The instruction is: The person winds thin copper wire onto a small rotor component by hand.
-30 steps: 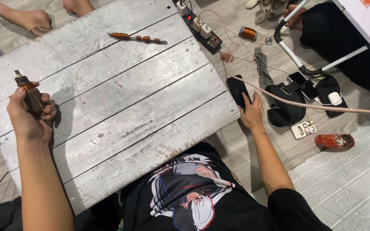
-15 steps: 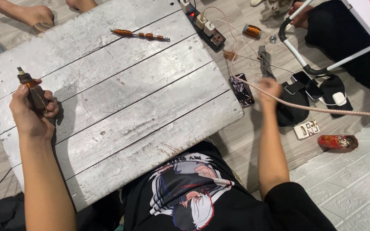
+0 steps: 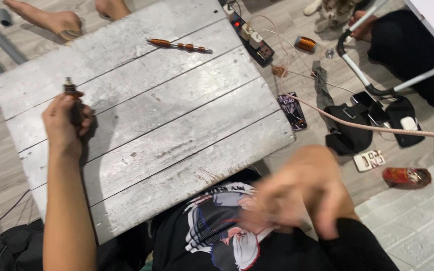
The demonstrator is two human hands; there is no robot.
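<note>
We see grey plank board (image 3: 177, 125) on floor, copper-wound rod (image 3: 179, 46) lying near far edge. We note power strip (image 3: 249, 34) beyond corner, copper wire spool (image 3: 306, 44), dark phone (image 3: 292, 111) beside board, red can (image 3: 406, 176) at right.

Right hand (image 3: 302, 193) blurred; its fingers' grasp unreadable.

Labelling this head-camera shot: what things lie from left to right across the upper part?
Grey pipe → small cylindrical tool in left hand → copper-wound rod → power strip → copper wire spool → white-and-black handle.
</note>
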